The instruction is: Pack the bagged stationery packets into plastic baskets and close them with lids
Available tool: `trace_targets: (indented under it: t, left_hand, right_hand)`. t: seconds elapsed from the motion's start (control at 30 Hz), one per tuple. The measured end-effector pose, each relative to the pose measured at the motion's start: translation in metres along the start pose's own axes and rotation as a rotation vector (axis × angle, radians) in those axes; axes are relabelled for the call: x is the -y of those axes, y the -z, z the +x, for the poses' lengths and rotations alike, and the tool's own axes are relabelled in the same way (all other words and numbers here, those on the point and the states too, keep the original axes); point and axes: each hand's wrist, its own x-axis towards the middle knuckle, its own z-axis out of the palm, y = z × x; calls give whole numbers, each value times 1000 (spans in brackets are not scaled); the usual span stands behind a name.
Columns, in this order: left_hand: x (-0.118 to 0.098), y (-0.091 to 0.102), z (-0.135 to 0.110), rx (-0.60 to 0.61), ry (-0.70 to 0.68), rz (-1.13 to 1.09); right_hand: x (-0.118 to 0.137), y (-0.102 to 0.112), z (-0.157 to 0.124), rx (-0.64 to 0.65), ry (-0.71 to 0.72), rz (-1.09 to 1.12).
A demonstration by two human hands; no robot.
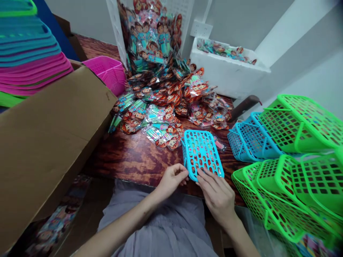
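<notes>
A small blue plastic basket [202, 151] with slotted holes sits on the dark wood-grain table in front of me, its slotted face up. Small coloured shapes show through the slots. My left hand [174, 178] is closed at the basket's near left corner, thumb and forefinger pinching its edge. At the near right edge, my right hand [218, 192] holds the basket with its fingers over the slotted face and thumb at the rim. Just beyond the basket lie clear-wrapped packets [163, 134] with cartoon character heads.
Many more packets spill from a white crate [115, 32] at the back. Green baskets [278, 185] and a blue basket [248, 139] stand at right. A white foam box [222, 71] is behind. A cardboard box [53, 135], stacked coloured plastic pieces [24, 46] and a pink basket [109, 73] are left.
</notes>
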Motion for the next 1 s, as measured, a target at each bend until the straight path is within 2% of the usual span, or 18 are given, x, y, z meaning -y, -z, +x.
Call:
trace_targets:
  t: [0.13,0.3,0.37,0.43,0.5,0.57,0.63,0.67,0.73,0.8,0.87,0.93,1.0]
  left_hand:
    - [0,3,2,25,26,7]
    - [-4,2,7,0,30,102]
    - [-7,-2,10,-53,9,180]
    - [-10,-6,10,-156,-33,265]
    - [-12,-10,5,-264,-164,447]
    - [-11,-11,-4,-314,-383,703]
    - [-8,-8,-14,-304,-600,945]
    - [-6,-6,-19,-286,-667,1029]
    - [-6,-3,-27,-249,-715,1175]
    - [-11,-3,-31,-211,-659,1296]
    - [-22,-7,-32,-146,-521,1391]
    - [-34,-13,-31,-36,-356,1443]
    - [-44,-19,-27,85,-256,1453]
  right_hand:
    - [0,3,1,-23,23,9]
    - [0,1,0,-32,9,7]
    - [1,0,-1,-40,8,8]
    - [1,-1,-2,-53,1,16]
    - [2,-2,-2,-68,-15,25]
    - [3,-3,-3,-77,-39,36]
    - [3,-3,-4,-84,-63,43]
    - [3,-3,-4,-90,-72,46]
    - [4,-4,-4,-105,-81,50]
    - [4,-5,-5,-113,-86,55]
    - [5,-6,-4,-119,-93,58]
    - [6,-7,-4,-129,-98,59]
    - [7,-7,-3,-144,-98,61]
